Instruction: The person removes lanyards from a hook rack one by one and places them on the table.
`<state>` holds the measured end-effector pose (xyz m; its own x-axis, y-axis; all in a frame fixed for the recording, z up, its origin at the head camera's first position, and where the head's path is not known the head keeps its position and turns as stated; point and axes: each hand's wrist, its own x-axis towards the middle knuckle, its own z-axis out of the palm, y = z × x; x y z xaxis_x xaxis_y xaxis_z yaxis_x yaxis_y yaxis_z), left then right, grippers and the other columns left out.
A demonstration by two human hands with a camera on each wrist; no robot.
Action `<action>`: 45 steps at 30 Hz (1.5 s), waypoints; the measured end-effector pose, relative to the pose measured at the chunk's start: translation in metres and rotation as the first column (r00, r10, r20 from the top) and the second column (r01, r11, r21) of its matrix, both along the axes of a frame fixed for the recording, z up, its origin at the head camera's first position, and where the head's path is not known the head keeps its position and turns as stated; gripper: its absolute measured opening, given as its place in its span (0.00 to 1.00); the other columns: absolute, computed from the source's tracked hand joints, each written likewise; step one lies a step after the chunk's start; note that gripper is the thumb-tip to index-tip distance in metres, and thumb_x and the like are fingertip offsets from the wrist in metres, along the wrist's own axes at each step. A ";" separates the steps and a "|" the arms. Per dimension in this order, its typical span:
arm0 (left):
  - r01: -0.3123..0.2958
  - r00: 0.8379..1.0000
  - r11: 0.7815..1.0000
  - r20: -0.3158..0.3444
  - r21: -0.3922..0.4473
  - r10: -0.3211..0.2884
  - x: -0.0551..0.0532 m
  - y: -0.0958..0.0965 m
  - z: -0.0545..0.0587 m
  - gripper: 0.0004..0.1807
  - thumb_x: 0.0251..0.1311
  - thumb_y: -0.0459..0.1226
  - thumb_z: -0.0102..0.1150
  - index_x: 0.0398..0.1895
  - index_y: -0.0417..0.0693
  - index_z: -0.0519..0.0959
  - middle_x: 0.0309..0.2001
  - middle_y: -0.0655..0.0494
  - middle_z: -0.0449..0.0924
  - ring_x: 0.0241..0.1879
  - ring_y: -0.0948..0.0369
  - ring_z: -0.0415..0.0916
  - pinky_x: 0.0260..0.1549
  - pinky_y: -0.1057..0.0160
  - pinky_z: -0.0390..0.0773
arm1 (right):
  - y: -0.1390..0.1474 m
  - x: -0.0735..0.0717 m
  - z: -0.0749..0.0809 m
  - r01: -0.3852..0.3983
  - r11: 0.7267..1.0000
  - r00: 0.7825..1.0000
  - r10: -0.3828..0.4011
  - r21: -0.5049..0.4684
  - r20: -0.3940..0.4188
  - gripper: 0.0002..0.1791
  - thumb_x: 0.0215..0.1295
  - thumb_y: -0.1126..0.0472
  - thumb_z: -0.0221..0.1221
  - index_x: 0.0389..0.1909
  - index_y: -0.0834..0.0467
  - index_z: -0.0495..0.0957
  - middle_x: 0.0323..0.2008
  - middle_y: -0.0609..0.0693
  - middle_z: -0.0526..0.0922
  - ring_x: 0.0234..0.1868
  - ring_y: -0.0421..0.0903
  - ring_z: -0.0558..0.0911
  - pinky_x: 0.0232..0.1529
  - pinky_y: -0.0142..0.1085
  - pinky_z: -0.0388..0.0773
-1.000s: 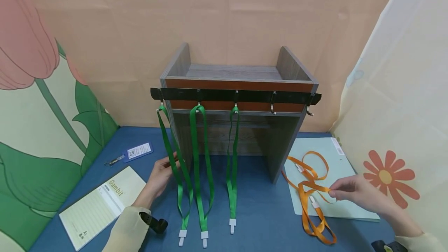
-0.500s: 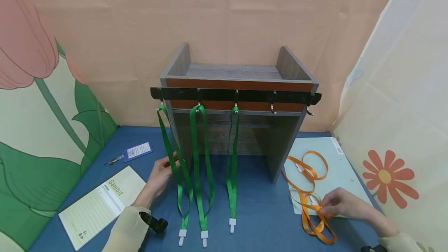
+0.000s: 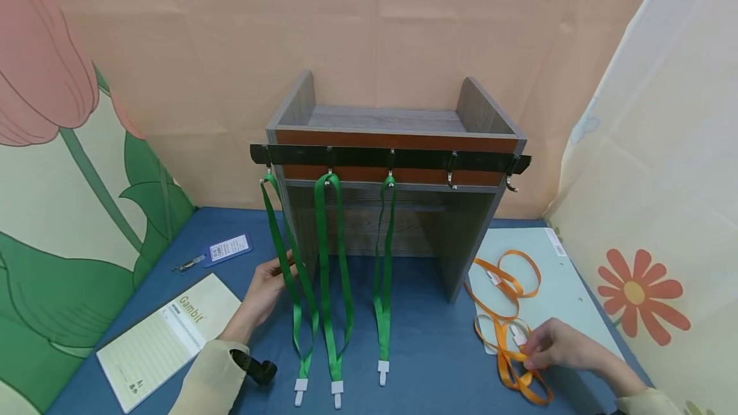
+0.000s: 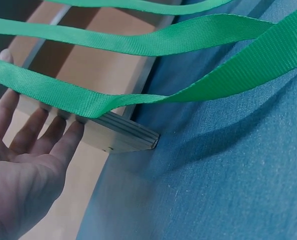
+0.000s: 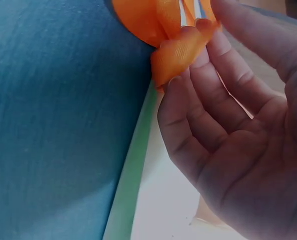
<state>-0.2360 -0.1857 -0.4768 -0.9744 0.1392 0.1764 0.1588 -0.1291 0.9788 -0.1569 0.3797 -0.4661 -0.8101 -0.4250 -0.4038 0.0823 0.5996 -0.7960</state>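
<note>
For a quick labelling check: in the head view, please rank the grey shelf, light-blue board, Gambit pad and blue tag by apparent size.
1. Grey shelf
2. Light-blue board, though partly covered
3. Gambit pad
4. Blue tag

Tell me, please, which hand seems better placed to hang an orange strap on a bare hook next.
Right, I think: the right hand holds an orange strap, and both bare hooks are on its side, while the left hand touches the shelf.

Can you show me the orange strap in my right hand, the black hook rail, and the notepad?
Orange strap (image 5: 177, 60): right wrist view, on its broad twisted fold.
Black hook rail (image 3: 360, 157): head view, bare front near the middle.
Notepad (image 3: 168, 342): head view, middle of its face.
</note>
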 end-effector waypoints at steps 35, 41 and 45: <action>-0.007 1.000 1.000 -0.010 -0.015 0.007 0.000 -0.001 -0.003 0.16 0.64 0.33 0.59 0.50 0.29 0.78 0.67 0.41 0.61 0.65 0.48 0.59 0.49 0.63 0.73 | -0.111 -0.013 0.116 -0.171 0.966 0.857 0.049 -0.193 -0.514 0.12 0.61 0.63 0.65 0.46 0.59 0.81 0.39 0.52 0.84 0.37 0.49 0.83 0.39 0.40 0.80; -0.007 1.000 1.000 -0.011 -0.017 0.006 0.001 -0.001 -0.001 0.17 0.63 0.34 0.59 0.51 0.29 0.77 0.67 0.42 0.61 0.64 0.49 0.60 0.49 0.63 0.73 | -0.142 -0.017 0.135 -0.050 0.988 0.801 -0.047 -0.145 -0.597 0.15 0.59 0.56 0.66 0.46 0.55 0.81 0.41 0.47 0.83 0.39 0.44 0.82 0.39 0.37 0.79; -0.002 1.000 1.000 -0.015 -0.017 0.002 0.000 -0.001 -0.002 0.18 0.63 0.34 0.59 0.52 0.28 0.77 0.67 0.42 0.61 0.62 0.54 0.64 0.49 0.62 0.73 | -0.167 -0.022 0.145 -0.012 0.983 0.710 -0.120 -0.182 -0.694 0.14 0.60 0.57 0.66 0.47 0.55 0.81 0.43 0.45 0.83 0.41 0.41 0.82 0.40 0.36 0.79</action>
